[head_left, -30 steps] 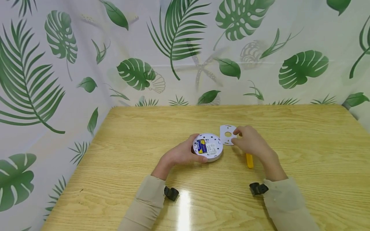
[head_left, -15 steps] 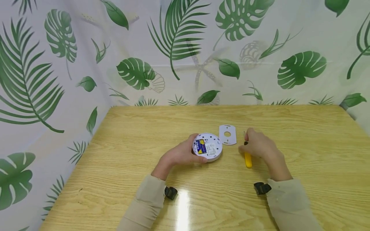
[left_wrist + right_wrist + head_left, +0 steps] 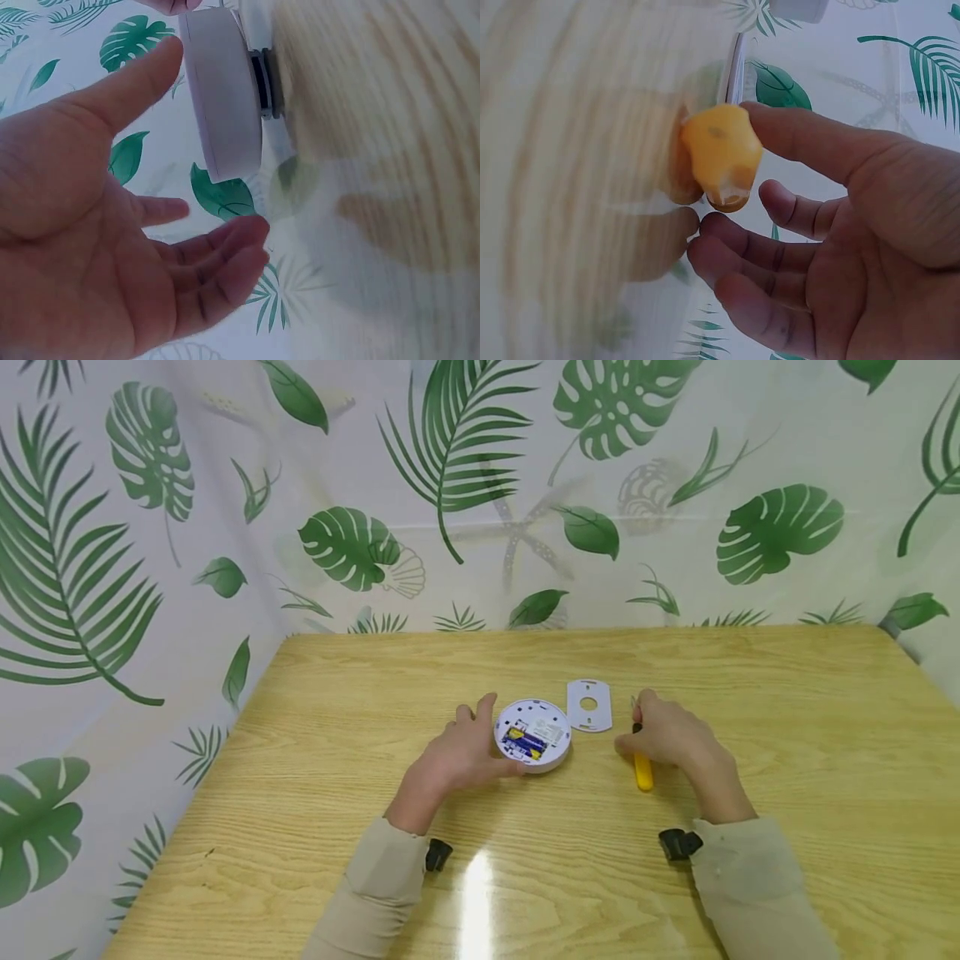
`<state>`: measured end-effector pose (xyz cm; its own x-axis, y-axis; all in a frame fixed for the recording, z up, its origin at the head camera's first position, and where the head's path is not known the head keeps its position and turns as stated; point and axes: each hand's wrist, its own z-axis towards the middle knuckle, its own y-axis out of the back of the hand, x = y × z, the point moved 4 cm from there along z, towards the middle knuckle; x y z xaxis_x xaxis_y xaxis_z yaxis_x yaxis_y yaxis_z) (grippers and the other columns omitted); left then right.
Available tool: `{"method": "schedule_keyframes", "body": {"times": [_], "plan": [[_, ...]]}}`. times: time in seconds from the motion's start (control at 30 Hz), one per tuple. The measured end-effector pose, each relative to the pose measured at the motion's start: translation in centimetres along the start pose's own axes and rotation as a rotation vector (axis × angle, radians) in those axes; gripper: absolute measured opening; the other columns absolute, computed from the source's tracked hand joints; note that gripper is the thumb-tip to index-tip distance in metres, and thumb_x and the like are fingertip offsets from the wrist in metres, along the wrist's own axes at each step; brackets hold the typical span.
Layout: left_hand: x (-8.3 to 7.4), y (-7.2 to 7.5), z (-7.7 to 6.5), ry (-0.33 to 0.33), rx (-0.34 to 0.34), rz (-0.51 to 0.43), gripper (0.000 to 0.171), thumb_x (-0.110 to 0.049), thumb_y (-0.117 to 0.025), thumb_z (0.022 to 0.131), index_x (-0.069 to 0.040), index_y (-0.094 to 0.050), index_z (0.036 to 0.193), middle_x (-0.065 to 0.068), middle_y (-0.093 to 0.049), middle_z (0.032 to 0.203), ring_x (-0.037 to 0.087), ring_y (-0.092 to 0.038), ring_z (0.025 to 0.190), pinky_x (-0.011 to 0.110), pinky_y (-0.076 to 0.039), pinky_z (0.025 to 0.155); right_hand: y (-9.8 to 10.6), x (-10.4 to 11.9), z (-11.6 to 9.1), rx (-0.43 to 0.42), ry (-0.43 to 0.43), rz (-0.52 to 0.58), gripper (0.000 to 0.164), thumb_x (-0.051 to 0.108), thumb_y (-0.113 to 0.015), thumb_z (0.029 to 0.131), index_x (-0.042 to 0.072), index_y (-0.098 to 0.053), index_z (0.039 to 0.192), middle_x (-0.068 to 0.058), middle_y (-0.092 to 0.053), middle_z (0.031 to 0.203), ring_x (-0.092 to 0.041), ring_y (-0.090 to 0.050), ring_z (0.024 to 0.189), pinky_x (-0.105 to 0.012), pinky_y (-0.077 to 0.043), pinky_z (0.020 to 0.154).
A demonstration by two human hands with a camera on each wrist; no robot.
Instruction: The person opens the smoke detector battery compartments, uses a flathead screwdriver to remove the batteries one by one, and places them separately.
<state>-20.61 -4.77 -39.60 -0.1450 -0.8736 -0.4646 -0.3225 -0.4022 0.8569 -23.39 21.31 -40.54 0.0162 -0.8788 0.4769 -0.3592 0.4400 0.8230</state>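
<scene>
A round white smoke detector (image 3: 532, 733) lies battery side up, its batteries (image 3: 525, 742) showing near the front edge. My left hand (image 3: 459, 752) is at its left side. The left wrist view has the thumb (image 3: 146, 71) at the detector's rim, the other fingers loosely bent and apart from it. My right hand (image 3: 670, 737) is over a yellow-handled screwdriver (image 3: 642, 772) on the table. In the right wrist view the thumb (image 3: 810, 139) rests at the handle while the remaining fingers hang loosely bent beside it, not wrapped round it.
Just behind and right of the detector lies a flat white mounting plate (image 3: 589, 720) with a round hole. Both rest on a wood-grain table (image 3: 360, 710). A leaf-patterned curtain (image 3: 465, 485) hangs along its back and left side.
My right hand has moved from the mounting plate rightward to the screwdriver. The detector has turned counterclockwise, its batteries now nearer the front, and my left fingers have loosened from its side.
</scene>
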Motion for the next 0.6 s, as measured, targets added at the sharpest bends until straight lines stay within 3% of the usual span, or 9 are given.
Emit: {"method": "schedule_keyframes", "body": {"times": [0.2,0.37,0.6], "plan": [[0.0,-0.6,0.8,-0.076,0.014,-0.071,0.111,-0.040,-0.082,0.082,-0.008,-0.009,0.160,0.025,-0.033,0.151,0.040,-0.040,0.135,0.049,-0.040,0.108,0.1,0.2,0.1,0.003,0.003,-0.008,0.040,0.028,-0.070,0.087,0.001,-0.043,0.101,-0.007,-0.047,0.075,-0.022,-0.046,0.064,-0.031,-0.034,0.055],[0.2,-1.1,1.3,-0.104,0.048,-0.090,0.104,-0.039,-0.078,0.086,-0.002,-0.013,0.158,0.024,-0.034,0.150,0.033,-0.044,0.133,0.043,-0.038,0.111,0.1,0.2,0.1,0.000,0.007,-0.009,0.039,0.027,-0.070,0.087,0.002,-0.043,0.100,-0.007,-0.046,0.074,-0.022,-0.046,0.063,-0.031,-0.034,0.054],[0.3,-1.1,1.5,-0.110,0.060,-0.093,0.101,-0.039,-0.078,0.086,-0.001,-0.016,0.157,0.022,-0.036,0.148,0.030,-0.046,0.129,0.041,-0.039,0.110,0.1,0.1,0.0,0.003,0.015,-0.005,0.041,0.025,-0.071,0.086,0.000,-0.042,0.102,-0.008,-0.047,0.075,-0.022,-0.046,0.062,-0.030,-0.034,0.054]]}}
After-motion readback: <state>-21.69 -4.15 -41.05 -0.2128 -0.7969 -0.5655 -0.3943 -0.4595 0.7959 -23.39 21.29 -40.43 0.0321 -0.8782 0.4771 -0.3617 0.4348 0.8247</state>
